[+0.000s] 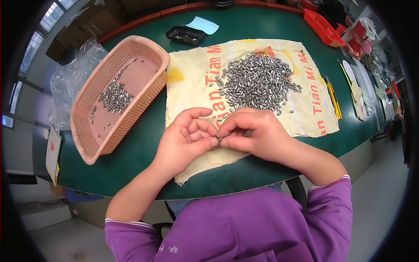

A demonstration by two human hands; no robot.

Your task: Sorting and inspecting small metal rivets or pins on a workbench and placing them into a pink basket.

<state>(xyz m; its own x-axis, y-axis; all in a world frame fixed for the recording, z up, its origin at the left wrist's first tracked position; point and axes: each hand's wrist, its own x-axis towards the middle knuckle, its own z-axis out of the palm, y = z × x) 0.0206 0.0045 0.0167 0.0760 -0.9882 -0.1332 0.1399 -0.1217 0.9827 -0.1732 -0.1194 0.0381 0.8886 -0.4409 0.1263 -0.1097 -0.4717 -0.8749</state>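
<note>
Fingers (239, 124) of your right hand (262, 133) are closed, thumb against forefinger, on a small metal piece (219, 139) that is mostly covered. Your left hand (185, 133) meets it at the same spot: its thumb tip is at the piece and its forefinger curves loosely above, but you cannot tell from here how firmly that hand grips. Both hands are over the near edge of a pale yellow cloth (187, 98) with red lettering, spread on the green counter (135, 177). Just beyond your hands, a heap of silvery metal pieces (257, 81) lies on the cloth, with a few strays around it. To your left is a pink perforated basket (139, 107), holding a smaller cluster of similar pieces (115, 98); a clear plastic bag (65, 89) lies beside it. Past the cloth are a black tray (175, 35) and a light blue sheet (205, 25). Yellow pens (333, 99) lie just beside its right edge.
</note>
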